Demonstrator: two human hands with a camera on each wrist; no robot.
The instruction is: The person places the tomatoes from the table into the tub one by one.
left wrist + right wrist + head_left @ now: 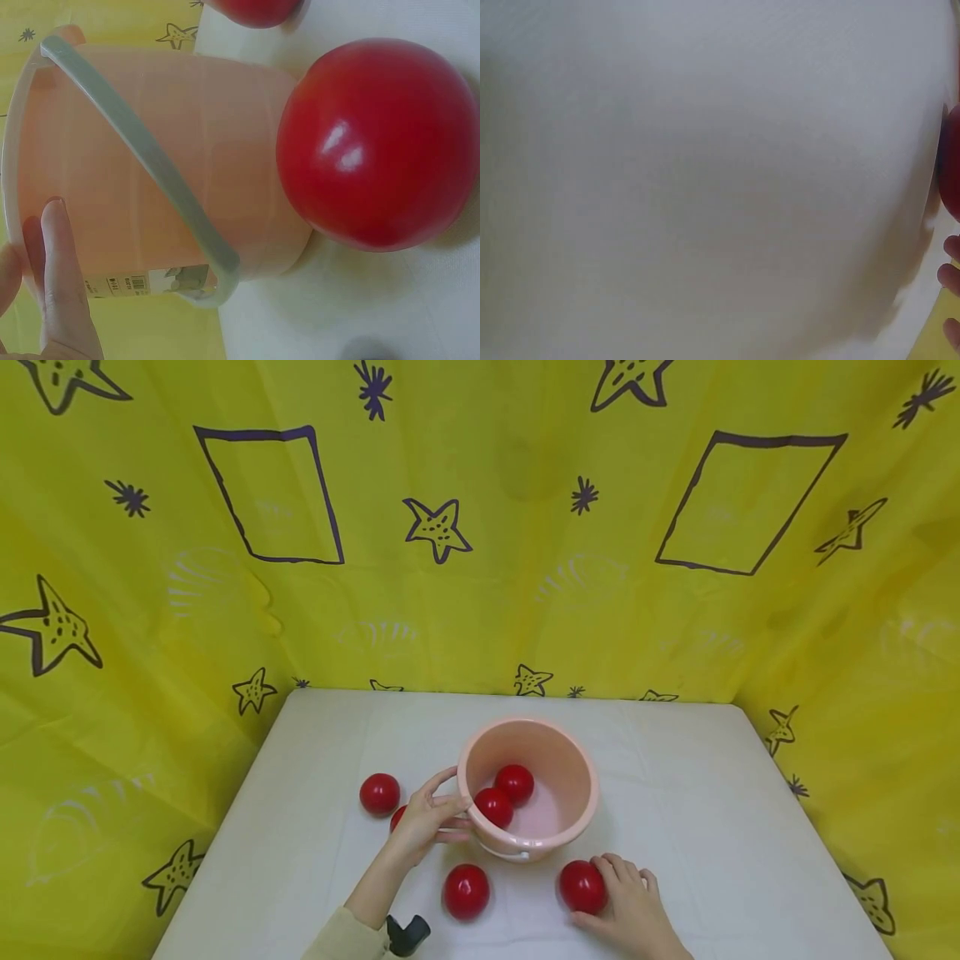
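A pink bucket (528, 843) with a pale handle (150, 142) stands on the table, its opening tipped toward the head camera. Two shiny red balls (514, 785) lie inside it. My left hand (422, 820) holds the bucket's rim at the left, fingers and thumb on either side of the wall. At the bucket's front right, my right hand (630, 902) grips another red ball (582, 887), fingers curled over its right side. The right wrist view catches only some fingertips (949, 277) and part of the red ball (950, 165) at its edge.
One red ball (466, 892) lies in front of the bucket. Another red ball (379, 794) sits to the left, beside one partly hidden by my left hand. A white cloth covers the table (675, 777); yellow patterned curtains (480, 610) surround it.
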